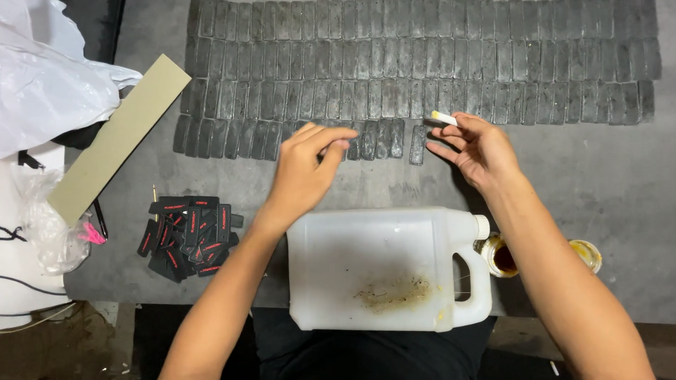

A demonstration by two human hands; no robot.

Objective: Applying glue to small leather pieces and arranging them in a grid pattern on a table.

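A: Head view, centre of frame: left hand [309, 166] hovering over the bottom row of dark rectangular pieces [295, 138], fingers pinched narrow, tips touching; impossible to tell whether anything sits between them.

B: And right of centre?

A: Right hand [478, 146] palm-up, thumb and forefinger closed on a small pale stick [444, 118], remaining fingers spread loosely; just beside the last dark piece [418, 145] of that row.

B: Below the hands?

A: White plastic jug [388, 267] lying on its side, lower middle. Small open jar [500, 257] of brown liquid beside its handle. Pile of black tags [189, 237] at lower left, tan board [119, 137] leaning at upper left
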